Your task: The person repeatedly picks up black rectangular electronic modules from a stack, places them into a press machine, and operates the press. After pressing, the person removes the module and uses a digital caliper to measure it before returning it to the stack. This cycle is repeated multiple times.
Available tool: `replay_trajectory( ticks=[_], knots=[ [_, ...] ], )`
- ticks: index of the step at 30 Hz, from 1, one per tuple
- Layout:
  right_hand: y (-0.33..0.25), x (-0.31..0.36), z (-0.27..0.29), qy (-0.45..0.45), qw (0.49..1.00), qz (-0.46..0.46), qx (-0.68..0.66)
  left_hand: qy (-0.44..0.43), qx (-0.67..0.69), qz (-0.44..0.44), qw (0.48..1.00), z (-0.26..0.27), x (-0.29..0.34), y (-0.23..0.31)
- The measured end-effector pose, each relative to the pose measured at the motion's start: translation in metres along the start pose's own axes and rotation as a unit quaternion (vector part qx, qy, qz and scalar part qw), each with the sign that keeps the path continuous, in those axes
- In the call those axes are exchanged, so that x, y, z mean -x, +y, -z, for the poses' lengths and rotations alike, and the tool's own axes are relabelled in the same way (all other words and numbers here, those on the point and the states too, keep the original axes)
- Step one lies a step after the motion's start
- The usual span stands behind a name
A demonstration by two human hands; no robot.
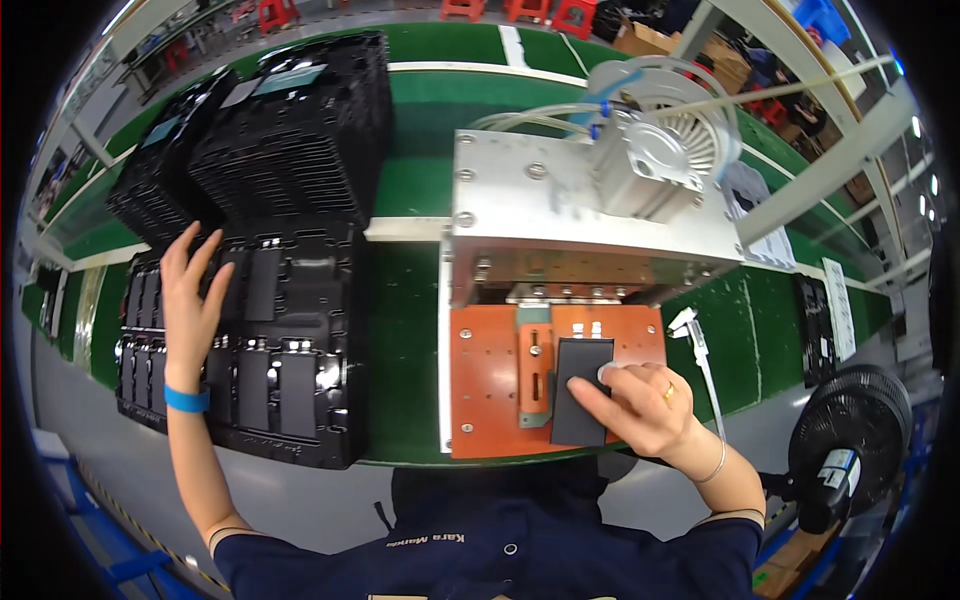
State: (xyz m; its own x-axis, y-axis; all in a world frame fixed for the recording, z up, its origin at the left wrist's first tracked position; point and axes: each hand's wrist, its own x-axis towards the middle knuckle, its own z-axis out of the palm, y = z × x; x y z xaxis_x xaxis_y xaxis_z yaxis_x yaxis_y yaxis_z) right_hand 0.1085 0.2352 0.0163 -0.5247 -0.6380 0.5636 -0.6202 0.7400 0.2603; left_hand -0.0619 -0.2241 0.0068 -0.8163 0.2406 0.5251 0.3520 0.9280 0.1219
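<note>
1. Slide caliper (697, 346) lying on the green desk (410, 330), between 3 and 4 o'clock.
2. Black caged fan (852, 425), off the desk's edge, toward 4 o'clock.
3. Red stools (526, 10) in the background, at 12 o'clock.
4. Cardboard boxes (645, 40), at 1 o'clock.

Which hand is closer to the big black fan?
The right hand. It touches a dark flat piece, left of the fan; the left hand is much farther left, over the black tray.
</note>
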Motion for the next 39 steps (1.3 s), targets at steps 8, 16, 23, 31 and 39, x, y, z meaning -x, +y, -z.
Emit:
replay_trajectory(
  ticks=[8, 16, 23, 31, 39],
  knots=[
    [-0.007, 0.012, 0.001, -0.078, 0.958, -0.201, -0.189, 0.025, 0.1, -0.274, 0.956, 0.044, -0.02, 0.147],
    [0.011, -0.006, -0.027, -0.055, 0.96, -0.204, -0.186, -0.254, 0.254, -0.48, 0.8, -0.007, 0.026, 0.245],
    [0.008, -0.009, -0.029, -0.069, 0.963, -0.2, -0.168, -0.257, 0.259, -0.491, 0.791, -0.022, 0.03, 0.248],
    [0.011, -0.008, -0.029, -0.076, 0.963, -0.195, -0.172, -0.258, 0.252, -0.491, 0.793, -0.021, 0.029, 0.246],
    [0.013, -0.01, -0.028, -0.103, 0.946, -0.233, -0.2, -0.267, 0.257, -0.489, 0.79, -0.021, 0.027, 0.247]
  ],
)
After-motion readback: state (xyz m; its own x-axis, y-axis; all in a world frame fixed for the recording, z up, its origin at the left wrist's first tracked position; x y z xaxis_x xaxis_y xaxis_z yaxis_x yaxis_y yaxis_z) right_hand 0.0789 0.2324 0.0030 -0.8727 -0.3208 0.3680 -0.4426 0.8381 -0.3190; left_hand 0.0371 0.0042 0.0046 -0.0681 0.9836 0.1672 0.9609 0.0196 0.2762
